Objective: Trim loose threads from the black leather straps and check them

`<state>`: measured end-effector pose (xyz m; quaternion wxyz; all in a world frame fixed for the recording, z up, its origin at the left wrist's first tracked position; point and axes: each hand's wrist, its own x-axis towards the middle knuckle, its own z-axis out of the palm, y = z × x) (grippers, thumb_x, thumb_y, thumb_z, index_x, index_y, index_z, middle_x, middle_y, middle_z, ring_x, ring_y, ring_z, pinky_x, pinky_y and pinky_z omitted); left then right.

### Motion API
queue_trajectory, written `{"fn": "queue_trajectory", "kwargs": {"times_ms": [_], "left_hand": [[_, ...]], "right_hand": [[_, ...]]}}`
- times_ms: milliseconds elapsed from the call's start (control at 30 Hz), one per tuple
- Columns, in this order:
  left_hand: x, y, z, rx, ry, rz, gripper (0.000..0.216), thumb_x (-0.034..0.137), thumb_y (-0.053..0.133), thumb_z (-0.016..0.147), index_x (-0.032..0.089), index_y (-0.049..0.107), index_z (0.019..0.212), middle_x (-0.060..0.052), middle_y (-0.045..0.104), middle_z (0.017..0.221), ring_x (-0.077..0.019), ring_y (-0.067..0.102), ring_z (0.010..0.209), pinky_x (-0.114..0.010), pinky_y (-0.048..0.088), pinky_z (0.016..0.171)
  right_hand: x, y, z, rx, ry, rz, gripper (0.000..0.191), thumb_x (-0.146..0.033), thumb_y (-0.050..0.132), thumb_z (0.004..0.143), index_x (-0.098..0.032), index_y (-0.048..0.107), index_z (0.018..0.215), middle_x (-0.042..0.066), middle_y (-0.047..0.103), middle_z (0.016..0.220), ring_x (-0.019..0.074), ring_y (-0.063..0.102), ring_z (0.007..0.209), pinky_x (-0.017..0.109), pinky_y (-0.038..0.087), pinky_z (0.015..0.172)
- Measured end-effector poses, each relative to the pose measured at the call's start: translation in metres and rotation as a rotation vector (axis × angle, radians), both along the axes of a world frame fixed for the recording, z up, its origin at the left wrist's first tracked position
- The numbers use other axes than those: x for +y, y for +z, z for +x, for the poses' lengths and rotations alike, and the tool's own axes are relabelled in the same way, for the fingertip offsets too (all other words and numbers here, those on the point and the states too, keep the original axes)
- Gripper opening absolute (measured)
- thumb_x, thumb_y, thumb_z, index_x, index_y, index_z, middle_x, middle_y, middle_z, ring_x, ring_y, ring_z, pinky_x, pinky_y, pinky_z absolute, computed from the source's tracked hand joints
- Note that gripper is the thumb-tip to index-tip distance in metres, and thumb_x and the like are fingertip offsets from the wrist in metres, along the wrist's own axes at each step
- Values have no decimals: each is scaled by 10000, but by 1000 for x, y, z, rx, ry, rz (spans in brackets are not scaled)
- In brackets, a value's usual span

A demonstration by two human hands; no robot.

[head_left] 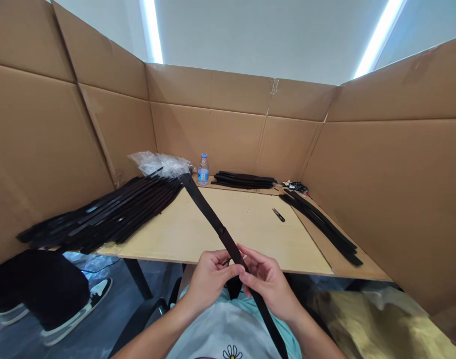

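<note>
A long black strap (208, 212) runs slantwise across the middle of the view, from near the pile at the left down past my lap. My left hand (216, 279) pinches it from the left side, thumb on top. From the other side my right hand (264, 279) grips the same stretch, its thumb meeting the left thumb. An overlap or fold shows in the strap just above my hands. Some of its lower part hangs over my shirt. What the fingertips do beneath the strap is hidden.
A large pile of black straps (111, 214) covers the table's left side. Others lie at the back (244, 179) and right (321, 224). Thread snips (278, 215), a water bottle (203, 169) and a plastic bag (162, 163) rest on the table. Cardboard walls (228, 134) surround it. Someone's shoe (76, 319) shows lower left.
</note>
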<state>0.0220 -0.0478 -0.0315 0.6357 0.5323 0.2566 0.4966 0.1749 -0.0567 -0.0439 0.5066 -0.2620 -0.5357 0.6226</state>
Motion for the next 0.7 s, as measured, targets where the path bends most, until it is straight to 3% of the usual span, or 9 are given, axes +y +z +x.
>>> {"fn": "queue_trajectory", "kwargs": {"times_ms": [133, 233, 333, 400, 533, 700], "left_hand": [[-3, 3, 0, 71, 69, 45, 295, 379, 748, 723, 96, 758, 805, -85, 732, 740, -201, 647, 656, -265, 507, 587], [-6, 4, 0, 145, 171, 57, 299, 391, 734, 732, 94, 746, 702, -67, 713, 650, -173, 617, 589, -231, 464, 527], [-9, 3, 1, 102, 89, 34, 315, 404, 681, 781, 109, 719, 678, -36, 664, 543, -163, 601, 483, -241, 456, 480], [-11, 3, 2, 73, 45, 22, 316, 400, 653, 807, 118, 696, 669, -17, 624, 484, -171, 601, 434, -253, 462, 458], [-13, 4, 3, 50, 102, 3, 349, 373, 689, 775, 140, 590, 534, 3, 566, 468, -177, 603, 415, -263, 475, 436], [-10, 5, 3, 67, 218, -7, 314, 354, 711, 753, 124, 645, 551, -24, 626, 524, -183, 633, 493, -273, 520, 506]], "right_hand": [[-3, 4, -2, -15, 25, -15, 551, -283, 792, 717, -258, 615, 1238, 25, 598, 879, 83, 516, 553, 178, 504, 374], [-7, 7, -5, -42, -10, 6, 441, -297, 809, 687, -205, 685, 1100, 18, 588, 836, 85, 503, 546, 194, 536, 373], [-9, 8, -5, -82, -59, 7, 354, -332, 803, 694, -171, 707, 993, -2, 552, 739, 85, 509, 500, 195, 520, 361], [-11, 9, -5, -125, -69, 4, 360, -355, 765, 743, -173, 694, 1045, -1, 572, 712, 76, 519, 449, 179, 476, 355], [-13, 8, -3, -167, -75, 35, 418, -404, 667, 840, -184, 645, 1194, 37, 644, 707, 77, 518, 448, 175, 397, 380], [-14, 9, 0, -84, -142, 53, 367, -457, 619, 864, -205, 713, 1114, 46, 672, 711, 102, 504, 541, 228, 438, 502]]}}
